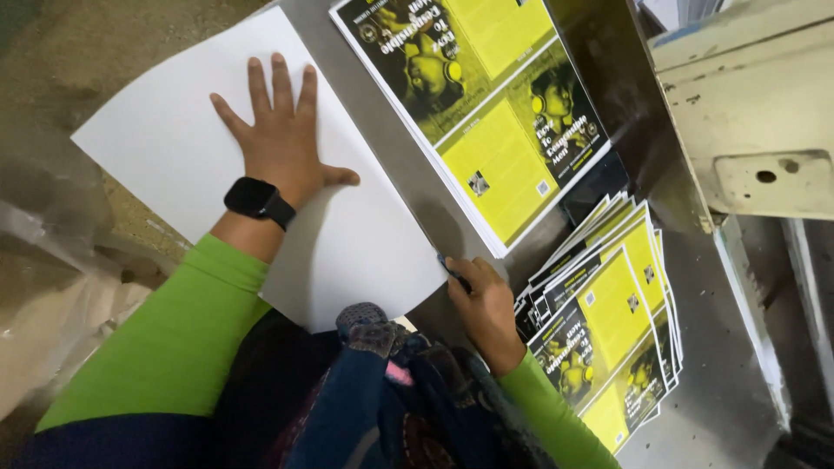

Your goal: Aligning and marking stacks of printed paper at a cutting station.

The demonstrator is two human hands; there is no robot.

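Pressure from the flat, spread left hand (282,139) steadies the large blank white paper sheet (174,148); the right hand (482,300) grips a small dark tool (452,269) (possibly a blade) at its edge.

A grey metal counter (721,408) shines dully under soft light — a worn cream machine housing (747,95) stands at its right, a brownish floor (104,52) lies beyond.

Matt white paper sheet (217,156); glossy printed covers (486,104); smooth metal table (712,408).
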